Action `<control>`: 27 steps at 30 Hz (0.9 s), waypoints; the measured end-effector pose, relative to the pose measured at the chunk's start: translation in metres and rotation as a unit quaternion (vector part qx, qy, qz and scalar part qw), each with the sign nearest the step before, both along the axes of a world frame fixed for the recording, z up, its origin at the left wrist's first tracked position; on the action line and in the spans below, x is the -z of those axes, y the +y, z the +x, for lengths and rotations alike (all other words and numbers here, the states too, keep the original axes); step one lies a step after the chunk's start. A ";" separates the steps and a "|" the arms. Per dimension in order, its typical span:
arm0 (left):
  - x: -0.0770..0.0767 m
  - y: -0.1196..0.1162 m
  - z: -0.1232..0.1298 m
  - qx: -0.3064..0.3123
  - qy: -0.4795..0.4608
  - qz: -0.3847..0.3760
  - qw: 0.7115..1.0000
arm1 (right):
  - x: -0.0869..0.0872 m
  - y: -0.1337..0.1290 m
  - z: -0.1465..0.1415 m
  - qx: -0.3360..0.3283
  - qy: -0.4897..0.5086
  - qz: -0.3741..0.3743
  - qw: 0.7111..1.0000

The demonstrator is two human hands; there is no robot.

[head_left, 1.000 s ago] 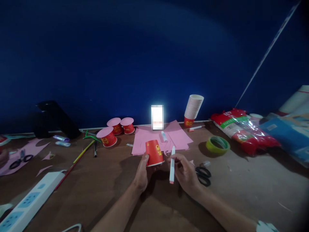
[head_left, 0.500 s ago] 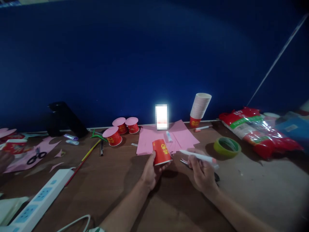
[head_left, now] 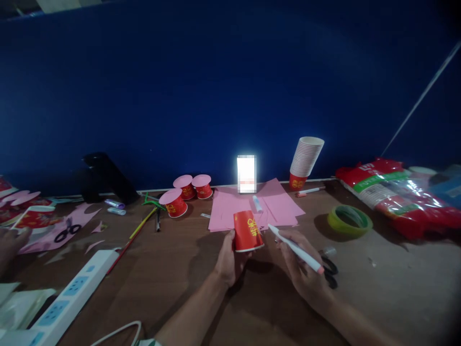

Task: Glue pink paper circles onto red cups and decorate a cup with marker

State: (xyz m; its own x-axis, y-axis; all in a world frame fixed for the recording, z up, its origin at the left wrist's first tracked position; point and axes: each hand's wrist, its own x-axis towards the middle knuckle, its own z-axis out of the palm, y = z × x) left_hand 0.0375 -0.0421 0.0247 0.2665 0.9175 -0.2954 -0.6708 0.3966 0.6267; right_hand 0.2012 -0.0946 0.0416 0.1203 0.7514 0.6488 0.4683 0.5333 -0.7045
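My left hand is closed around a red paper cup with yellow lettering, its white rim facing down. In my right hand is a white marker pen with a pinkish end, the other tip pointing at the cup but apart from it. Black-handled scissors lie partly hidden behind the right hand. Beyond the cup spreads a stack of pink paper, with a small white tube on top.
Red cups topped with pink discs stand left of the paper. A tall cup stack, green tape roll and red plastic bag are at right. A power strip and another person's hand are at left.
The marker has swung so its near end points lower and its tip sits closer to the cup. The cup has turned slightly in my left hand. The whole view has shifted a little.
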 end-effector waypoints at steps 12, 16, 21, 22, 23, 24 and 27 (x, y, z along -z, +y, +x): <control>-0.005 -0.007 -0.001 0.018 0.023 0.036 0.999 | 0.009 -0.003 -0.008 -0.053 -0.035 -0.022 0.998; -0.002 -0.006 -0.001 0.021 0.021 0.064 0.998 | 0.005 -0.003 -0.008 -0.063 -0.049 -0.037 0.996; -0.001 -0.003 -0.002 0.007 0.029 0.058 0.998 | 0.012 -0.003 -0.007 -0.064 -0.035 -0.033 0.997; -0.001 -0.002 -0.003 0.007 0.022 0.050 0.998 | 0.013 -0.004 -0.007 -0.064 -0.034 -0.038 0.997; -0.002 -0.002 -0.003 0.011 0.011 0.039 0.999 | 0.013 -0.004 -0.007 -0.063 -0.033 -0.043 0.997; -0.003 -0.001 -0.004 0.021 -0.001 0.024 0.999 | 0.013 -0.005 -0.007 -0.059 -0.030 -0.046 0.997; -0.008 -0.002 -0.005 0.043 -0.032 -0.015 0.998 | 0.012 -0.007 -0.007 -0.044 -0.027 -0.050 0.997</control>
State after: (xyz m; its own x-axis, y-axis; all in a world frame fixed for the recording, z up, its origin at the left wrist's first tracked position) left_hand 0.0322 -0.0438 0.0326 0.3629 0.8815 -0.3021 -0.6725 0.4722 0.5699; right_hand 0.1937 -0.1011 0.0300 0.0181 0.8187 0.5739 0.4621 0.5022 -0.7310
